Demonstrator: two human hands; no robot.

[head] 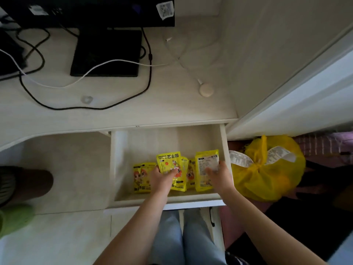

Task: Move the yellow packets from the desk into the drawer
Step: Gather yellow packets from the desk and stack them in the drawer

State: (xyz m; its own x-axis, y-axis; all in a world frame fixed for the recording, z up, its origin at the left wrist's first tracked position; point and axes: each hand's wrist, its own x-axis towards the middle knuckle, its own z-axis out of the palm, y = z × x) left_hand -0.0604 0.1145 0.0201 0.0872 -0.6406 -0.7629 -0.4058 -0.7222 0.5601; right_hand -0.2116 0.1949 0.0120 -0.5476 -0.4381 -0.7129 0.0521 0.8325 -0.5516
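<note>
The white drawer is pulled open below the desk edge. Several yellow packets lie along its front part. My left hand grips a yellow hand-warmer packet in the middle, fingers curled over its face. My right hand holds another yellow packet with a white label, at the drawer's right side. A further yellow packet lies flat at the left, and one more shows between the two held ones.
On the desk stand a black monitor base, black and white cables and a round white puck. A tied yellow plastic bag with a receipt sits on the floor right of the drawer. My legs are under the drawer.
</note>
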